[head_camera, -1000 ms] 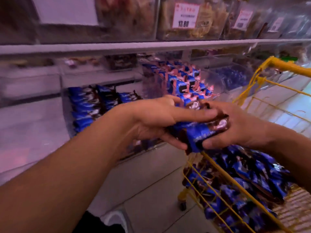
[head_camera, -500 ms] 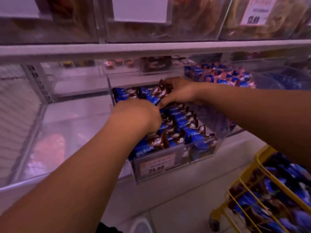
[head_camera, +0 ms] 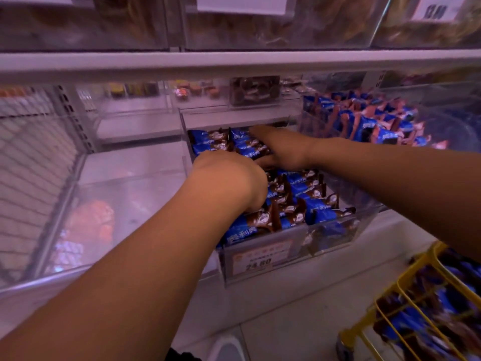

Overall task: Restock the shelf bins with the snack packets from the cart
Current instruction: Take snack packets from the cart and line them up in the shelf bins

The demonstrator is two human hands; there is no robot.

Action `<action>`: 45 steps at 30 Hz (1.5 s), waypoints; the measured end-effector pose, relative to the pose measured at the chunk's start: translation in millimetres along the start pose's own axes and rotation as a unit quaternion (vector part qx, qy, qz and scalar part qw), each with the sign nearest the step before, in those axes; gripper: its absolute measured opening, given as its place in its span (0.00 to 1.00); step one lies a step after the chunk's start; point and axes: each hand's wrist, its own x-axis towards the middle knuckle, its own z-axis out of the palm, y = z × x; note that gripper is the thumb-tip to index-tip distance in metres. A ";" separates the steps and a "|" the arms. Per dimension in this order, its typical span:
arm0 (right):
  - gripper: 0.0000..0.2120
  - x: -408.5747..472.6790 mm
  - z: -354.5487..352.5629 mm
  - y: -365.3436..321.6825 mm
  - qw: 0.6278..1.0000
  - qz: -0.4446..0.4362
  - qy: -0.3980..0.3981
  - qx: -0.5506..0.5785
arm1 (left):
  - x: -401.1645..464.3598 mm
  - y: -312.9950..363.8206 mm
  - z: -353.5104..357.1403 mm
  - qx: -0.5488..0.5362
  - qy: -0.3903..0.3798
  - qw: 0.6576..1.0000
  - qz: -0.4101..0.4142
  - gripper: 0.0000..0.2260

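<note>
Right hand [head_camera: 282,149] lies flat, fingers straight, on the snack packets [head_camera: 299,196] in the clear bin [head_camera: 335,230]; left hand [head_camera: 229,178] knuckles-up, grip hidden. Risk: bin nearly full, front packets could spill over. Cart [head_camera: 406,282] waits lower right.

Both hands were in the clear shelf bin [head_camera: 335,241] of blue-and-brown snack packets [head_camera: 299,196]. Left hand [head_camera: 229,178] rested knuckles-up on the packets; finger posture hidden. Right hand [head_camera: 281,149] lay flat, fingers extended over the rear rows. Yellow wire cart [head_camera: 406,290] with more packets stood lower right.
</note>
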 end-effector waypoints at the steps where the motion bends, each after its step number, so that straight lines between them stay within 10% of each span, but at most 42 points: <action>1: 0.36 0.4 1.0 -1.5 1.000 -0.006 -0.001 -0.010 | 0.2 0.4 -0.9 0.005 -0.009 1.000 0.008 0.14; 18: 0.40 -18.4 -27.2 -2.5 0.991 0.011 -0.066 -0.112 | -1.0 -2.1 -5.8 -0.042 0.009 0.999 -0.031 0.16; 22: 0.25 -107.9 -68.0 6.5 0.988 -0.044 0.034 -0.141 | -7.7 16.2 -16.4 -0.124 0.193 0.973 -0.012 0.14; 27: 0.12 -275.0 -87.7 36.5 0.996 0.003 0.089 -0.008 | -28.6 110.6 -39.9 -0.245 0.364 0.861 0.256 0.13; 30: 0.11 -342.3 -64.9 88.5 0.972 0.219 -0.080 0.004 | -38.6 184.7 -41.2 -0.208 0.319 0.834 0.399 0.11; 34: 0.19 -393.7 -22.0 127.4 0.835 0.398 -0.377 -0.047 | -28.3 258.6 -29.6 -0.099 0.205 0.846 0.481 0.12; 45: 0.33 -448.3 -25.9 95.3 0.841 0.378 -0.386 -0.024 | -16.1 301.7 8.6 0.059 -0.083 0.890 0.444 0.28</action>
